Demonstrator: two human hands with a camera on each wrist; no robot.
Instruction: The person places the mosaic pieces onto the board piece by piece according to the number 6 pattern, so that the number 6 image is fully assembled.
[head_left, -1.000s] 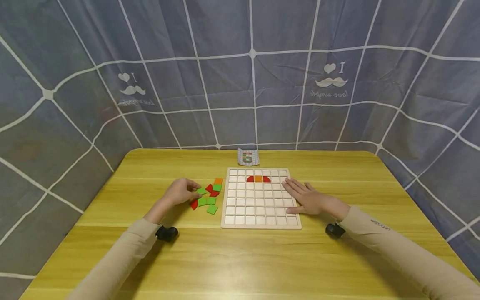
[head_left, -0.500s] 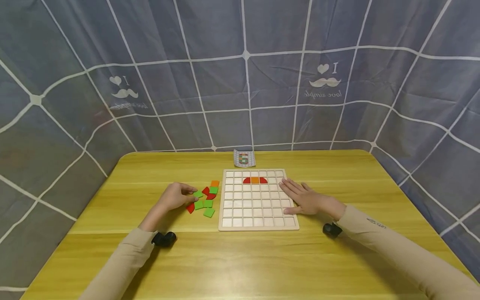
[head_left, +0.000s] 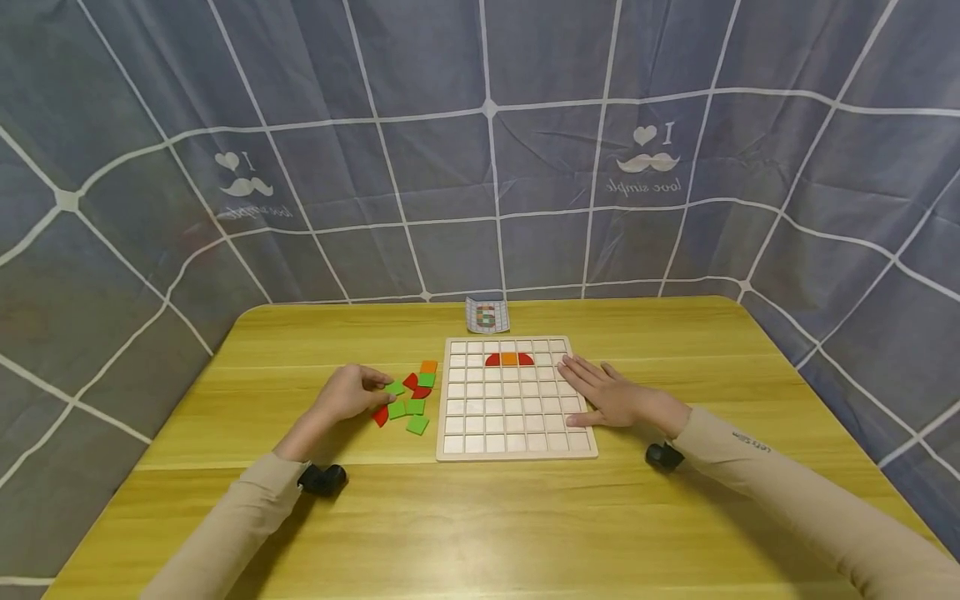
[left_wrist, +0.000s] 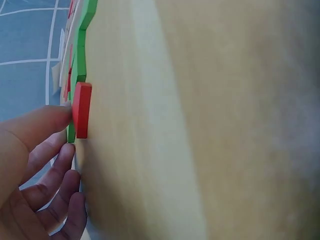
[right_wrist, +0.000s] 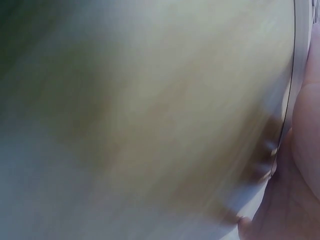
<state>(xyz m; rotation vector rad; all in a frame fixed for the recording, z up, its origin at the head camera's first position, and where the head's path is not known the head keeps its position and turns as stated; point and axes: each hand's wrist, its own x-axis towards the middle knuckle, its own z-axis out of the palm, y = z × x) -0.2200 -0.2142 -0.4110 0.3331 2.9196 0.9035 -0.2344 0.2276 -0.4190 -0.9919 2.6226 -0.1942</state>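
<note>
At the pile's left side, my left hand (head_left: 348,393) has its thumb and forefinger at opposite sides of a green square tile (head_left: 394,387), pinching it on the table. A red quarter-round tile (left_wrist: 82,110) lies right by the thumb in the left wrist view. My right hand (head_left: 611,398) lies flat, fingers spread, over the right edge of the wooden grid board (head_left: 517,451). In an upper row of that board sit an orange square tile (head_left: 509,359) and two red quarter-round tiles, one red tile (head_left: 492,360) to its left and the other red tile (head_left: 525,359) to its right.
Other loose tiles lie left of the board, among them a green tile (head_left: 417,425) nearest me and an orange tile (head_left: 428,367) farthest away. Behind the board is a small printed pattern card (head_left: 487,317). A grey-blue curtain (head_left: 442,167) hangs around the table's far side.
The whole head view has shifted slightly. Beside the pile, my left hand keeps its thumb and forefinger at the green tile; my right hand remains on the board's edge.
</note>
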